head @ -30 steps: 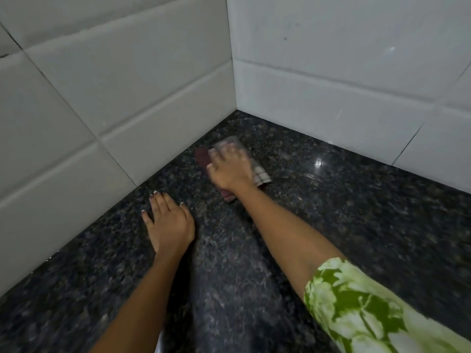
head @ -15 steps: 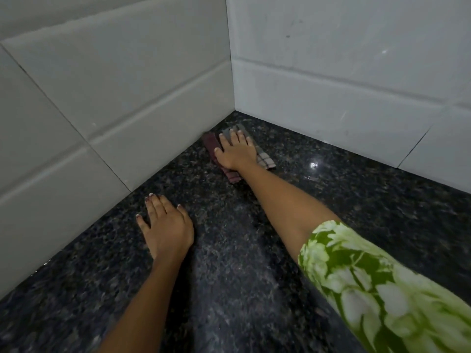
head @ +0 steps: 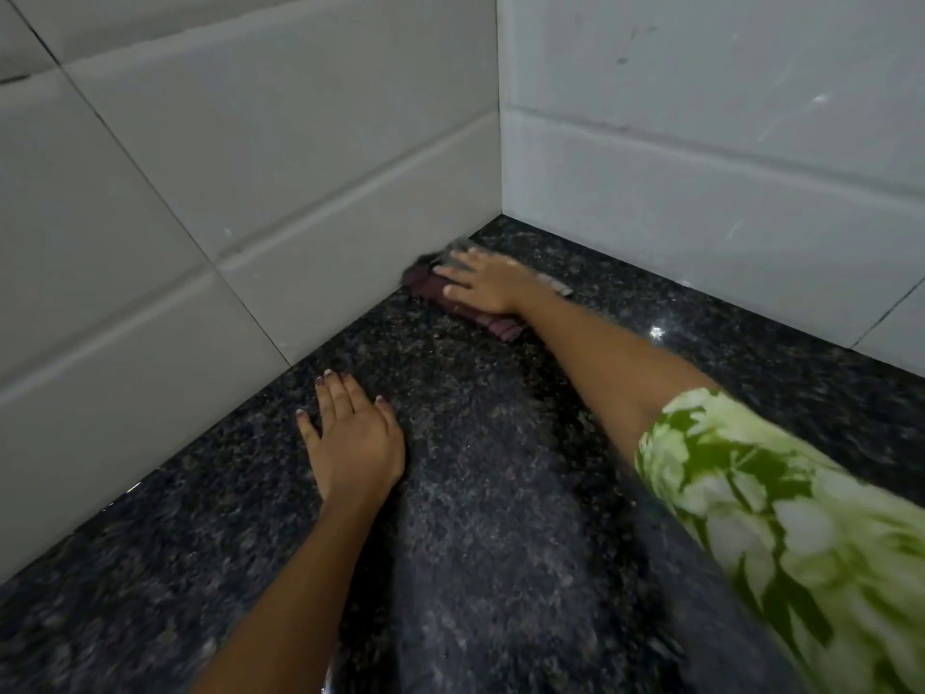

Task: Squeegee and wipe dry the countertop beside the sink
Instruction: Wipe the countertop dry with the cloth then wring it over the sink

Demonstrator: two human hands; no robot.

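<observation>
Dark speckled granite countertop (head: 500, 518) filled the lower part of the frame and ran back into a corner formed by two walls of large white wall tiles (head: 250, 157) with thin dark grout lines. A point of light glinted on the polished stone near the right-hand wall, and a paler, hazy band ran across the stone between the two forearms. No brand, label or writing could be read anywhere.

A folded cloth (head: 435, 290), maroon at its near edge and checked at the far end, lay on the stone close to the corner, its left edge touching or just beside the left-hand wall. The person's right hand (head: 483, 285) pressed flat on top of it, fingers extended and blurred. A green-and-white patterned sleeve (head: 761, 503) covered the upper part of that arm. The left hand (head: 355, 438) rested palm down on the bare granite, fingers straight and slightly spread, near the left wall and well apart from the cloth.

Compared with half a second earlier, the right hand and cloth had slid leftward, with the fingers now pointing toward the left wall, while the left hand stayed planted on the same patch of stone.
</observation>
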